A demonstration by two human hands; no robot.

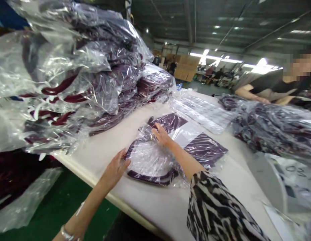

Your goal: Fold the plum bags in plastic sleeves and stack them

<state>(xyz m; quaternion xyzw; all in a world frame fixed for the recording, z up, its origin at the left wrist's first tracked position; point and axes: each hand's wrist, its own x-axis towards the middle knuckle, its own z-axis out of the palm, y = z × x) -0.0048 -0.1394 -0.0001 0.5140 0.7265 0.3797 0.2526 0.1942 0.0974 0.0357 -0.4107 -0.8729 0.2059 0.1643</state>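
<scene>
On the pale table in front of me lies a folded dark purple fabric item (206,149) inside a clear plastic bag (151,157). A white panel shows between its purple parts, and a curved purple band runs along the near side. My left hand (117,167) is at the left edge of the bag, fingers stretched out, thumb apart. Over the bag's upper part reaches my right hand (162,135), its fingers extended on the crinkled plastic; some fingertips are hard to make out.
A tall stack of bagged purple items (95,67) rises at the left. Flat clear bags (200,110) lie at the far side. More bagged items (276,124) fill the right, near another person (271,87). A marked white sheet (296,170) sits closer. The table edge (90,179) runs along my left.
</scene>
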